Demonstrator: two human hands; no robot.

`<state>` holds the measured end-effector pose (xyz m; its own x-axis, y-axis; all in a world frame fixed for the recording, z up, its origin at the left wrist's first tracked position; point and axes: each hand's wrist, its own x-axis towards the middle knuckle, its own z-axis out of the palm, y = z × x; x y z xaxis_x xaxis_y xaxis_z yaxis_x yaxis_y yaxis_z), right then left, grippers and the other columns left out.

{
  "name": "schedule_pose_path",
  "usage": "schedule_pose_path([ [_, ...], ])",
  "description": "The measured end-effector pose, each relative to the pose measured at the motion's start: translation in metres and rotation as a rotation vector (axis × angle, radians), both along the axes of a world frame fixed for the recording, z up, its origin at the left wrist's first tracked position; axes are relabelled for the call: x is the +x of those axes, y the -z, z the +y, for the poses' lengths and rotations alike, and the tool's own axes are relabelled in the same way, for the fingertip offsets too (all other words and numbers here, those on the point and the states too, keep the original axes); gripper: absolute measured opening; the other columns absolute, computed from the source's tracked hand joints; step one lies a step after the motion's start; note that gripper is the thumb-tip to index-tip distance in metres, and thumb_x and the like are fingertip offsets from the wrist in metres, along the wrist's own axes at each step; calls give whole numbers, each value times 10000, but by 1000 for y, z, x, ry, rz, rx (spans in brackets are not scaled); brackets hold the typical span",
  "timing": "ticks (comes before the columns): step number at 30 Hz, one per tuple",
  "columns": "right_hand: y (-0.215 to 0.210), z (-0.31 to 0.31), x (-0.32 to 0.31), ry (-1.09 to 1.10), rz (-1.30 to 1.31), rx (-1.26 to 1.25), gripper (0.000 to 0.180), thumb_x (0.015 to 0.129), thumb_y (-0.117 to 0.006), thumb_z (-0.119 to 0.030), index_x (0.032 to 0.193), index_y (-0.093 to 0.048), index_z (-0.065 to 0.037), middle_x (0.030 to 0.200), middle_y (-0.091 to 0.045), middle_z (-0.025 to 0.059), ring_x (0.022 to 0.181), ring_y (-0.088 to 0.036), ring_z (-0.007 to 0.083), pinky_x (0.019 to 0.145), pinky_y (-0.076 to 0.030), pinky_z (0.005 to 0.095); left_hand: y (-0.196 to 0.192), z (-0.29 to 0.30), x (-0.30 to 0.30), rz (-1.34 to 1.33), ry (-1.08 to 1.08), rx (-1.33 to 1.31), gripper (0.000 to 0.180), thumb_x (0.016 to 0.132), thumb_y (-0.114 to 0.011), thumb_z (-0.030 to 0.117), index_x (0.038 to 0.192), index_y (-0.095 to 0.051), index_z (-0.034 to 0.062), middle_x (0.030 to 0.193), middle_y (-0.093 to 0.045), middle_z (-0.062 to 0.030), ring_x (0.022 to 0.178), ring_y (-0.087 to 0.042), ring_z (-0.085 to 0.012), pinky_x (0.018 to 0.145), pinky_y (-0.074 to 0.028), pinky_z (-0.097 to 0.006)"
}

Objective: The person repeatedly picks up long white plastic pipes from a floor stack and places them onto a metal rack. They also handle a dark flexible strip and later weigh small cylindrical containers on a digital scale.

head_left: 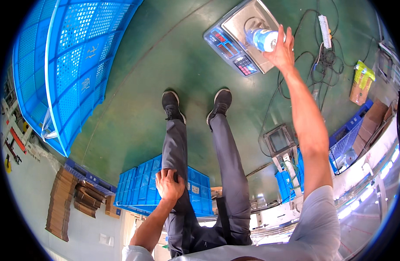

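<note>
Weighing step: the right hand [281,51] grasps a blue-and-white can [261,39] just above the scale [239,37] pan on the floor; the left hand [168,185] rests on the thigh, grasping nothing. Next, judged: lowering, centred release.

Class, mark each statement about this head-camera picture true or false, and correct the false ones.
1. The right hand holds a blue and white can over the scale. True.
2. The left hand rests on the scale's keypad. False: it rests on the person's left leg, near the knee.
3. The floor is green. True.
4. The large crates at the left are red. False: they are blue.
5. Cables lie on the floor to the right of the scale. True.
</note>
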<state>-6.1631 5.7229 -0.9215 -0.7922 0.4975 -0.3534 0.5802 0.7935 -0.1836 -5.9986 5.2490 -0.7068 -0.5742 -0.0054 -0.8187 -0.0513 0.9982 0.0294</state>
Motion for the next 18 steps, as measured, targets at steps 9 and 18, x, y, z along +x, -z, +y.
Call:
schedule_pose_path([
  [9,18,5,-9,-159,-301,39,982,570,-772,-122,1419,-282,-168,1411,-295,147,1244,-343,430,974,-449,485,-1,7,-7,-36,-3,-2,264,691,-651,182,940,-649,93,1038,-571,-117,1017,-500,-336,882,-422,-443],
  [18,-86,-91,75,-111,-205,-407,839,549,-751,-156,1298,-376,-106,1253,-402,192,1124,-430,431,913,-469,495,-2,9,-7,-58,13,-27,251,696,-651,183,932,-651,97,1061,-562,-116,1041,-493,-336,895,-414,-448],
])
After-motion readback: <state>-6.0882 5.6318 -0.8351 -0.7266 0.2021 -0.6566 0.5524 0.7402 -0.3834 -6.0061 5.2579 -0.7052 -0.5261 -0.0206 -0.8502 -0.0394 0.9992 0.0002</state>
